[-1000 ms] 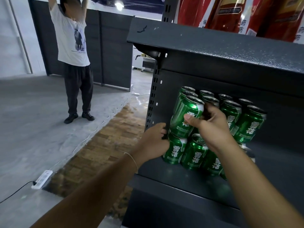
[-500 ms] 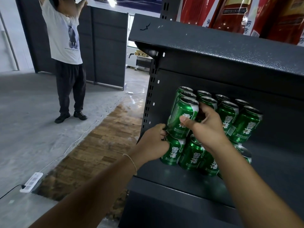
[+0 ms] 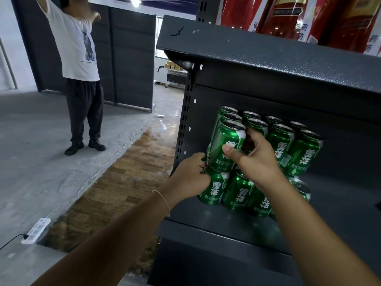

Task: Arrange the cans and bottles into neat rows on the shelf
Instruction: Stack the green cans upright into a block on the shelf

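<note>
Green beer cans stand stacked in two layers on a dark grey metal shelf (image 3: 216, 221). My right hand (image 3: 255, 159) grips the front-left can of the upper layer (image 3: 226, 145), thumb across its front and fingers behind it. My left hand (image 3: 191, 176) curls round the left side of the stack, where that upper can meets the lower front-left can (image 3: 214, 188). More upper cans (image 3: 301, 153) stand in rows to the right and behind. Several lower cans (image 3: 239, 193) are partly hidden by my right hand and forearm.
The shelf above (image 3: 268, 56) overhangs the cans closely. Red packages (image 3: 288, 15) stand on top of it. A perforated upright (image 3: 185, 120) bounds the shelf's left end. A person (image 3: 80, 69) stands on the grey floor at left. A white power strip (image 3: 36, 230) lies on the floor.
Both hands stay on the left end of the stack. My right thumb has slid lower across the upper front-left can. The view has drifted slightly.
</note>
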Action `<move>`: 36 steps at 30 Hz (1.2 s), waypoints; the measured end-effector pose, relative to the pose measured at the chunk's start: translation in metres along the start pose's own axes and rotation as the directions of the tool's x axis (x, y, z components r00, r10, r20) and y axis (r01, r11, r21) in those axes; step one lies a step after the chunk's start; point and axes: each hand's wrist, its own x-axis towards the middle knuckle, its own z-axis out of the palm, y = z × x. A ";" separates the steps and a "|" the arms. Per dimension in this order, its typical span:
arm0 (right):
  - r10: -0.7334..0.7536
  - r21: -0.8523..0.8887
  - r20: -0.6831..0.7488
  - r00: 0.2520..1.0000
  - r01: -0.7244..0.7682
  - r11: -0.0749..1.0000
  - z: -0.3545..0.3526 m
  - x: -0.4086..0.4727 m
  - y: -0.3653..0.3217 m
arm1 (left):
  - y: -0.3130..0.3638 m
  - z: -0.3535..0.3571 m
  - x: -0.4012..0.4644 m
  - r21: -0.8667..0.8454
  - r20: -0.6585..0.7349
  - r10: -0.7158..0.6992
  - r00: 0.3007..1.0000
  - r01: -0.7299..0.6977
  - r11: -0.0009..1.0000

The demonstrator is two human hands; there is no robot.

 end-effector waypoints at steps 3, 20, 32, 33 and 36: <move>0.002 0.006 0.000 1.000 -0.002 1.000 -0.002 -0.001 0.003 | 0.012 -0.003 -0.010 0.208 -0.051 0.022 0.998 -0.011 0.978; -0.034 0.030 -0.351 0.936 0.047 0.998 -0.099 -0.028 0.023 | 0.085 0.066 -0.034 0.464 0.140 0.403 0.905 -0.419 0.780; -0.011 -0.066 -0.460 0.888 -0.022 0.998 -0.269 -0.067 0.093 | 0.140 0.230 -0.001 0.331 0.165 0.547 0.820 -0.569 0.753; -0.006 -0.070 -0.469 0.883 -0.031 0.997 -0.284 -0.070 0.100 | 0.144 0.246 0.003 0.328 0.176 0.536 0.826 -0.563 0.759; 0.027 -0.066 -0.496 0.868 -0.068 0.995 -0.326 -0.080 0.120 | 0.150 0.294 0.015 0.316 0.232 0.495 0.837 -0.546 0.776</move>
